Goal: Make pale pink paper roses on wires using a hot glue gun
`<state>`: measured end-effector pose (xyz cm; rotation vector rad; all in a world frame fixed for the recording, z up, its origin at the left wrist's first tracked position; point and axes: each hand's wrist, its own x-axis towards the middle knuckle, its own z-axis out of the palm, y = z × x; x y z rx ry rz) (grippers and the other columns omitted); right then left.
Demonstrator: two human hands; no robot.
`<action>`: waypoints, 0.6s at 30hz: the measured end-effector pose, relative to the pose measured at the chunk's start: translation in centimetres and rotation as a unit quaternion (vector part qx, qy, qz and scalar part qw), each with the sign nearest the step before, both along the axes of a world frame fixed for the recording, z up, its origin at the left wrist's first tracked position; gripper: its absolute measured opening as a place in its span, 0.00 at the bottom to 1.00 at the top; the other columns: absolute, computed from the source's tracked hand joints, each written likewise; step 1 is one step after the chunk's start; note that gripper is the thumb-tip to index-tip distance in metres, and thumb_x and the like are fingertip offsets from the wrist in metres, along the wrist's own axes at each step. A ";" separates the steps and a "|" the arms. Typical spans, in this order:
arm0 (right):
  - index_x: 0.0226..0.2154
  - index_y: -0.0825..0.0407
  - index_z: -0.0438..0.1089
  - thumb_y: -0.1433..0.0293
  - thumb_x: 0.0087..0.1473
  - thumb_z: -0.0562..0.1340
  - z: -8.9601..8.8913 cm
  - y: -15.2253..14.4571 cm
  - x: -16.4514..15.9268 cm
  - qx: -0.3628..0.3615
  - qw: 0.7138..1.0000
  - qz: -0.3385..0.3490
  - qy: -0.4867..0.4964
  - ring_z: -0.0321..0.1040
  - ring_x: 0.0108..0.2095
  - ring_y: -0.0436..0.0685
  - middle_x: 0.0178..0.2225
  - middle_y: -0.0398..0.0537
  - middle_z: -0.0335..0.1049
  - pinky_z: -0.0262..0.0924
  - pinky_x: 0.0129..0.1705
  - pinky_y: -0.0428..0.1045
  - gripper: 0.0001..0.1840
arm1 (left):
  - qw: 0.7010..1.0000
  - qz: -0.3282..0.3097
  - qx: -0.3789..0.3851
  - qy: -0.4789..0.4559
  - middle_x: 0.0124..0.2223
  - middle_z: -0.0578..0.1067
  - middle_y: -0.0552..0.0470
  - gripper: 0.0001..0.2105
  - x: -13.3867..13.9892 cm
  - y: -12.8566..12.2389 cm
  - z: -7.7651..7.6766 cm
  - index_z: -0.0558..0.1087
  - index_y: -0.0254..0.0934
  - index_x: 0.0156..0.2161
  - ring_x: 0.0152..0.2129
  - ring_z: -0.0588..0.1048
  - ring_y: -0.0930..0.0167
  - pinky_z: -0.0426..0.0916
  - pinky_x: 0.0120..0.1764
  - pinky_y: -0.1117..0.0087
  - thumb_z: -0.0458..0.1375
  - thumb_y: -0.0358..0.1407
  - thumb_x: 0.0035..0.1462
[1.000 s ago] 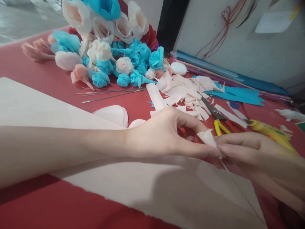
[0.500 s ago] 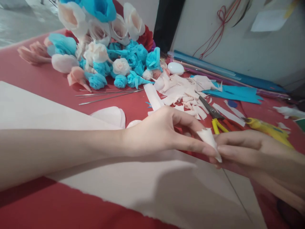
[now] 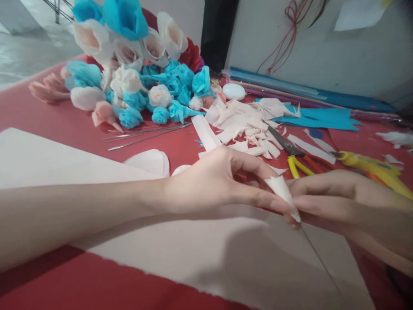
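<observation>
Between my two hands is a small cream paper flower bud [image 3: 280,191], cone-shaped and tilted, with a thin wire stem [image 3: 319,257] running down to the right from its pointed end. My left hand [image 3: 222,183] comes in from the left and pinches the bud's left side between thumb and fingers. From the right, my right hand [image 3: 342,202] presses thumb and fingers on the bud's other side, close to its base. Under both hands lies a large sheet of pale paper [image 3: 155,249]. Rounded pale paper petals [image 3: 146,162] rest beyond my left wrist.
Blue, white and peach paper flowers [image 3: 129,90] are heaped at the back left, with loose wires [image 3: 148,134] in front. Behind my hands lie pale paper scraps [image 3: 238,122], scissors [image 3: 285,144] with yellow and red handles, and a yellow glue gun [image 3: 371,165]. Rolled sheets [image 3: 306,97] line the wall.
The camera view has shifted slightly, so the background sits a little lower and the flowers a little to the left. Both hands keep their pinch on the bud, almost unmoved.
</observation>
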<state>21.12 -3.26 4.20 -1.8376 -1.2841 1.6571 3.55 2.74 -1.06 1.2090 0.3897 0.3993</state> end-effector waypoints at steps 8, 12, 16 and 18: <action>0.20 0.46 0.73 0.65 0.47 0.61 -2.8 0.1 1.4 0.055 0.993 0.069 0.081 0.64 0.23 0.45 0.19 0.38 0.66 0.56 0.25 0.35 0.09 | 1.000 -0.021 0.000 -0.011 0.31 0.76 0.55 0.01 0.1 0.0 0.2 0.72 0.33 0.29 0.32 0.76 0.75 0.71 0.38 0.79 0.60 0.28 0.49; 0.20 0.46 0.73 0.64 0.47 0.60 -2.7 0.2 1.3 0.057 0.993 0.076 0.069 0.63 0.22 0.46 0.20 0.40 0.67 0.55 0.23 0.36 0.09 | 1.000 -0.024 -0.020 -0.008 0.31 0.76 0.54 0.01 0.2 -0.1 0.3 0.71 0.33 0.29 0.32 0.76 0.74 0.71 0.39 0.77 0.60 0.28 0.49; 0.17 0.47 0.71 0.62 0.44 0.59 -2.7 0.3 1.4 0.060 0.993 0.091 0.036 0.58 0.19 0.48 0.18 0.42 0.66 0.50 0.19 0.39 0.11 | 0.999 -0.023 -0.027 -0.004 0.30 0.76 0.54 0.01 0.1 -0.3 0.2 0.71 0.34 0.29 0.32 0.76 0.74 0.71 0.39 0.76 0.60 0.28 0.49; 0.17 0.47 0.71 0.61 0.44 0.59 -2.7 0.3 1.5 0.063 0.993 0.091 0.025 0.58 0.19 0.48 0.17 0.42 0.65 0.48 0.18 0.40 0.11 | 1.000 -0.021 -0.018 0.001 0.31 0.76 0.54 0.02 0.1 -0.3 0.2 0.71 0.34 0.29 0.32 0.76 0.74 0.71 0.39 0.76 0.60 0.29 0.49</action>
